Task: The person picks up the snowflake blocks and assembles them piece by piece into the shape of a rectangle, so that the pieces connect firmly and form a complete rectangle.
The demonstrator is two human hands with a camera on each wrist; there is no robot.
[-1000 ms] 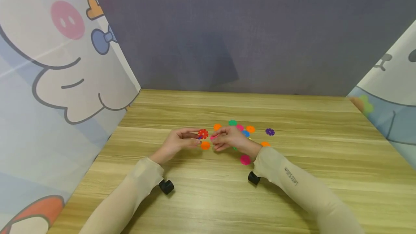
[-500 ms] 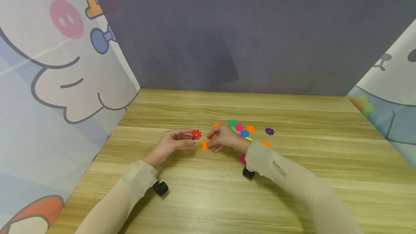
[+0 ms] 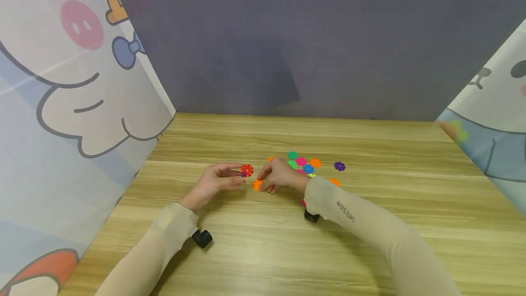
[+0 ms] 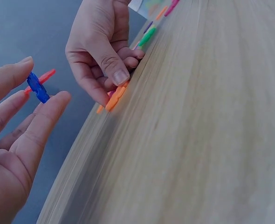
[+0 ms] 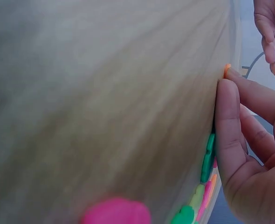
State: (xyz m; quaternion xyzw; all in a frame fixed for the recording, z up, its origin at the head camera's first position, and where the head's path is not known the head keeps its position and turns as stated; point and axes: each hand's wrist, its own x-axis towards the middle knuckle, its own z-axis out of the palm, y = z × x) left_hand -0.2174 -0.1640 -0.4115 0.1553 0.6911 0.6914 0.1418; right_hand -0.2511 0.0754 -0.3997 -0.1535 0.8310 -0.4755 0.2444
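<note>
As seen from the head view, left hand (image 3: 209, 182) holds up a red disc (image 3: 247, 170) at its fingertips: flat, round, notched all round the rim, small pale centre. Right hand (image 3: 281, 173) pinches an orange disc (image 3: 257, 185) low at the table (image 3: 246, 250), near the red one. Loose discs (image 3: 315, 163), same snowflake shape, mixed colours, lie beyond; purple disc (image 3: 339, 166) sits apart to the right. Table wood-grained, slight sheen. Right sleeve (image 3: 353, 216) beige, smooth, lettered; it and the right hand hide some loose discs.

Left wrist view: left hand pinches a blue disc (image 4: 37, 87) between thumb and finger; red disc crosses it at an angle, the two touching, slotted by the look of it. Both thin, plastic-looking, seen nearly edge-on. Right thumb lies against the orange disc, finger behind. Left hand cut off by the frame; far discs only slivers.

Right wrist view: right thumb and finger near together, just an orange sliver at the tips. Pink disc (image 5: 116, 213) blurred, cut off at bottom. Left hand cropped at upper right beside the blue disc's notched edge; can't make out red there.
</note>
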